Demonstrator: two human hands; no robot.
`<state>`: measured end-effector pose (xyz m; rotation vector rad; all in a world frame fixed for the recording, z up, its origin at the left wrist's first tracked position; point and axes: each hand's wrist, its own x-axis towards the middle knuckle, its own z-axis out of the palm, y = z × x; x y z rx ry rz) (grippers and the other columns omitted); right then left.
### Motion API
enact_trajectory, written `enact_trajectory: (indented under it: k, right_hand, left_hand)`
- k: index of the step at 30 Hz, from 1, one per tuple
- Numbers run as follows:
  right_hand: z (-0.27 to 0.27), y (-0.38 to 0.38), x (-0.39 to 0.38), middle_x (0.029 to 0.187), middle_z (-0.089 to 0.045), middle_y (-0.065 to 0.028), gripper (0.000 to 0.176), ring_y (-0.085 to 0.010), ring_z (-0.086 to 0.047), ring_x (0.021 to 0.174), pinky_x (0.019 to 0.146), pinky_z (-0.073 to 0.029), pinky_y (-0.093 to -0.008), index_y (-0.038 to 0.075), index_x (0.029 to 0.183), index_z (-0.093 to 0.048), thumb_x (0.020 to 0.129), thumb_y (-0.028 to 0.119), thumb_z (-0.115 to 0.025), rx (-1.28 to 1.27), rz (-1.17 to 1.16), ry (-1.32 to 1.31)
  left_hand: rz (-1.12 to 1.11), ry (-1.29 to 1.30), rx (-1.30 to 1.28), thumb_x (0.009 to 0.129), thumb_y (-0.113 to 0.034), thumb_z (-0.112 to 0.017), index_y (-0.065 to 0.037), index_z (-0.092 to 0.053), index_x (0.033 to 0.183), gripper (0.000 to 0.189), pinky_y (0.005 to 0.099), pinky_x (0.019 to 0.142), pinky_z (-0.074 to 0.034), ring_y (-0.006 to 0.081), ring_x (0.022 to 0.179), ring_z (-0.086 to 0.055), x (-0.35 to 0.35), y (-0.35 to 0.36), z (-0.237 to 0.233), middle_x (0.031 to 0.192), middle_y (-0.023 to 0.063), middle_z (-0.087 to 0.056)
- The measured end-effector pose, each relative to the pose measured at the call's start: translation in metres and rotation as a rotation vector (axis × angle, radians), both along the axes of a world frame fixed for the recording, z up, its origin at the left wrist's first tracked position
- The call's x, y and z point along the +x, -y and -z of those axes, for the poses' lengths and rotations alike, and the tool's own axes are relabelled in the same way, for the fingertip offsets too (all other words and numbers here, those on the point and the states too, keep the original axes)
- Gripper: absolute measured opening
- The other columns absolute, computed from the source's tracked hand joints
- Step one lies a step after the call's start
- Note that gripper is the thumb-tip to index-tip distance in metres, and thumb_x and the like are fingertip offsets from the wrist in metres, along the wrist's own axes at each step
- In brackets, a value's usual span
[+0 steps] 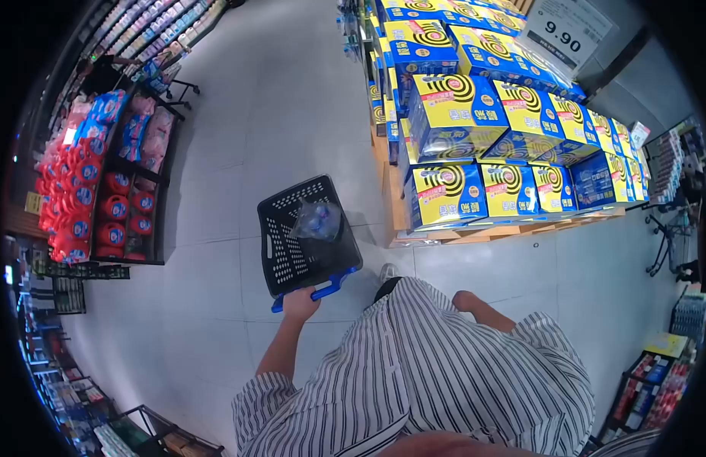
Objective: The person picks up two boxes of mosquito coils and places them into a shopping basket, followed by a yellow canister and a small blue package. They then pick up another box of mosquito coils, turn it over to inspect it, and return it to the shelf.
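My left hand (pixel 301 304) is closed around the blue handle (pixel 329 287) of a black shopping basket (pixel 281 242) with perforated sides. The basket is out in front of me, tilted, with its inside showing. In it lies a clear plastic bag or package (pixel 317 221) with something bluish inside; its exact kind I cannot make out. My right hand (pixel 466 302) hangs by my right side, fingers curled in, with nothing visible in it. It touches no goods, and the stacked boxes are the nearest things ahead of it.
Blue and yellow boxes (pixel 446 194) are stacked on a wooden pallet (pixel 402 228) at front right, under a price sign (pixel 568 34) reading 9.90. Red bottles (pixel 77 199) fill a rack on the left. A person (pixel 102 76) is near a cart at upper left. Grey floor (pixel 216 190) runs between the displays.
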<state>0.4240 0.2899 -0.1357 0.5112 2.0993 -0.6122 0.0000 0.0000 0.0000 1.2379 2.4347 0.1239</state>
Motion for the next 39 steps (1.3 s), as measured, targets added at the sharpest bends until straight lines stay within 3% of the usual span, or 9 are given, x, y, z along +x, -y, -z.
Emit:
enact_trajectory:
  k: [2, 6, 8, 15, 17, 25, 29, 35, 39]
  right_hand:
    - [0.014, 0.000, 0.030, 0.106, -0.064, -0.0179, 0.026, -0.0325, -0.062, 0.098, 0.084, -0.049, -0.0410, 0.006, 0.094, -0.070, 0.081, 0.018, -0.051, 0.022, -0.152, 0.100]
    - [0.027, -0.001, -0.001, 0.098, -0.066, -0.0187, 0.023, -0.0342, -0.063, 0.091, 0.080, -0.050, -0.0424, 0.005, 0.086, -0.071, 0.079, 0.017, -0.051, -0.126, 0.261, 0.184]
    - [0.028, 0.005, -0.013, 0.091, -0.068, -0.0139, 0.024, -0.0289, -0.065, 0.082, 0.071, -0.052, -0.0383, 0.007, 0.091, -0.069, 0.078, 0.017, -0.052, 0.035, 0.018, -0.065]
    - [0.006, 0.048, -0.053, 0.093, -0.065, -0.0186, 0.032, -0.0352, -0.062, 0.088, 0.078, -0.050, -0.0421, 0.006, 0.084, -0.070, 0.078, 0.030, -0.050, 0.009, 0.352, -0.307]
    - [-0.001, 0.069, -0.051, 0.096, -0.066, -0.0183, 0.032, -0.0347, -0.062, 0.090, 0.080, -0.049, -0.0425, 0.009, 0.087, -0.071, 0.077, 0.032, -0.051, -0.002, 0.779, -0.343]
    - [-0.009, 0.137, -0.026, 0.088, -0.068, -0.0179, 0.039, -0.0273, -0.068, 0.075, 0.067, -0.055, -0.0354, 0.004, 0.092, -0.070, 0.078, 0.039, -0.057, -0.084, 1.078, -0.013]
    - [0.006, 0.157, -0.017, 0.071, -0.065, -0.0170, 0.041, -0.0269, -0.064, 0.065, 0.061, -0.051, -0.0364, -0.002, 0.080, -0.068, 0.077, 0.038, -0.060, -0.213, 1.348, 0.003]
    - [0.069, 0.187, -0.023, 0.084, -0.068, -0.0199, 0.043, -0.0271, -0.065, 0.075, 0.063, -0.052, -0.0360, -0.002, 0.090, -0.068, 0.074, 0.037, -0.064, 0.004, 1.173, -0.383]
    - [0.043, 0.179, -0.039, 0.091, -0.067, -0.0216, 0.047, -0.0299, -0.064, 0.084, 0.071, -0.050, -0.0367, -0.003, 0.093, -0.068, 0.072, 0.039, -0.065, -0.126, 1.341, -0.262]
  left_hand:
    - [0.013, 0.039, -0.009, 0.070, -0.025, -0.064, -0.013, -0.066, 0.079, 0.015, 0.0422, 0.067, -0.051, 0.0317, 0.073, -0.064, -0.008, -0.002, 0.004, 0.076, 0.0119, -0.066]
    - [0.102, -0.020, -0.066, 0.070, -0.026, -0.066, -0.011, -0.064, 0.076, 0.016, 0.0420, 0.064, -0.051, 0.0323, 0.071, -0.063, -0.057, -0.024, -0.014, 0.074, 0.0121, -0.065]
    - [0.133, -0.058, -0.045, 0.070, -0.030, -0.068, -0.011, -0.064, 0.077, 0.020, 0.0419, 0.064, -0.051, 0.0317, 0.070, -0.064, -0.070, -0.029, -0.012, 0.072, 0.0114, -0.065]
    - [0.467, -0.010, -0.091, 0.067, -0.037, -0.073, -0.009, -0.061, 0.090, 0.038, 0.0411, 0.069, -0.050, 0.0307, 0.081, -0.062, -0.098, -0.095, -0.081, 0.086, 0.0129, -0.062]
    - [0.424, 0.004, 0.246, 0.064, -0.035, -0.076, -0.006, -0.057, 0.094, 0.046, 0.0407, 0.074, -0.048, 0.0313, 0.087, -0.058, -0.100, -0.143, -0.108, 0.092, 0.0134, -0.057]
    - [0.766, -0.098, 1.100, 0.062, -0.035, -0.080, -0.006, -0.050, 0.121, 0.072, 0.0471, 0.094, -0.036, 0.0368, 0.112, -0.042, -0.034, -0.311, -0.287, 0.116, 0.0193, -0.046]
    - [0.864, -0.263, 1.064, 0.065, -0.044, -0.076, -0.011, -0.048, 0.129, 0.078, 0.0482, 0.100, -0.031, 0.0386, 0.120, -0.037, -0.007, -0.343, -0.305, 0.129, 0.0209, -0.040]
    - [0.976, -0.375, 0.926, 0.067, -0.051, -0.071, -0.015, -0.060, 0.120, 0.066, 0.0506, 0.095, -0.036, 0.0422, 0.114, -0.045, 0.005, -0.361, -0.296, 0.121, 0.0236, -0.049]
    - [0.889, -0.240, 0.645, 0.068, -0.046, -0.074, -0.014, -0.062, 0.115, 0.059, 0.0400, 0.088, -0.046, 0.0313, 0.103, -0.056, 0.013, -0.370, -0.324, 0.113, 0.0177, -0.054]
